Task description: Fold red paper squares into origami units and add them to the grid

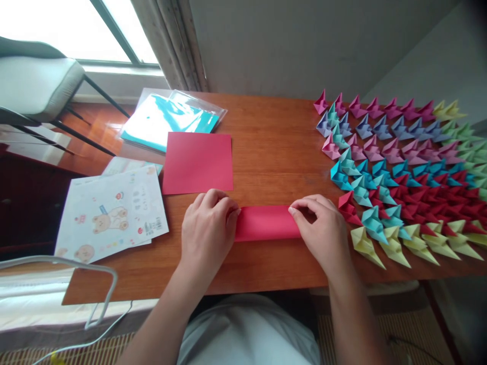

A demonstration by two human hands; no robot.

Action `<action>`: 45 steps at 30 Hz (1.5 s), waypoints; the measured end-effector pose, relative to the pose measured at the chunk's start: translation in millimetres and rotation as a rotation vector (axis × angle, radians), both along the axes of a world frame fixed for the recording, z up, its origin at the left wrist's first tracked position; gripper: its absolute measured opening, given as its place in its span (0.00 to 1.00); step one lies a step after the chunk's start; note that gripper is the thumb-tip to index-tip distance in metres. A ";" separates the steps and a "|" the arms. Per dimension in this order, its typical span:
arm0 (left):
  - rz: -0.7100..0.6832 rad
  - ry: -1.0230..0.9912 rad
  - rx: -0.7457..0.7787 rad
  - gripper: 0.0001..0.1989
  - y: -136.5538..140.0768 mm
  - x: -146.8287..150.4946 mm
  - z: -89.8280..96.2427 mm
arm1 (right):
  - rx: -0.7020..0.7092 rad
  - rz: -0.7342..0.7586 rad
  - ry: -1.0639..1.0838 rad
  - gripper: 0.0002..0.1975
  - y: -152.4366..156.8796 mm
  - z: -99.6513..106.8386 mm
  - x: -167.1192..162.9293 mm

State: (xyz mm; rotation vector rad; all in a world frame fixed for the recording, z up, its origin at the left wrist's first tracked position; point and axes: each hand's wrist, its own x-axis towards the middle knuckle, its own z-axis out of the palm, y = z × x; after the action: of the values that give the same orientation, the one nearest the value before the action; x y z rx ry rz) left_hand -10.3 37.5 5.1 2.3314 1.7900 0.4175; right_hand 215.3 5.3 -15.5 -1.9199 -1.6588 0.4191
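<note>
A sheet of red paper [267, 223], bent over into a wide strip, lies near the front edge of the wooden table. At its upper left corner my left hand [208, 223] pinches the paper between thumb and fingers. My right hand [320, 223] grips the upper right corner the same way, thumb against forefinger. Behind my left hand rests a flat red square sheet [198, 163]. Just beyond my right hand stands a dark red folded paper piece [348, 209], one of many origami pieces.
Rows of origami pieces in pink, purple, blue, red and yellow [395, 244] cover the table's right side. Blue paper in clear plastic [171, 121] lies at the back left. Bear-printed packets [114, 215] lie at the left. A white curved bar [110, 289] crosses the lower left.
</note>
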 end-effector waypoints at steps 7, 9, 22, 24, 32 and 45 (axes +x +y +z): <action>-0.056 0.030 -0.040 0.07 3.2 0.0 3.3 | -0.041 0.016 -0.029 0.02 2.5 1.2 0.9; -0.123 0.009 -0.041 0.09 4.3 -0.1 3.0 | -0.035 0.019 -0.047 0.04 3.1 2.2 1.1; -0.207 0.114 -0.064 0.10 3.8 15.0 9.5 | -0.112 0.100 -0.494 0.12 9.5 17.8 -17.9; -0.220 0.132 -0.078 0.10 3.3 18.0 10.6 | -0.112 0.115 -0.486 0.10 10.3 18.0 -20.6; -0.365 0.011 -0.168 0.11 0.6 26.2 6.2 | -0.112 0.246 -0.416 0.07 7.8 18.7 -35.2; -0.293 0.306 0.029 0.08 -30.9 47.1 -3.4 | -0.082 0.132 -0.678 0.09 -16.6 16.4 -67.0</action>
State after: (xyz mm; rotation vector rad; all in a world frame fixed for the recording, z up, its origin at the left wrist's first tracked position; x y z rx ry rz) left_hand 36.8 6.7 1.7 2.7434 1.5203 0.0445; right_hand 148.3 -11.3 0.9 -2.1621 -2.2189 -0.1486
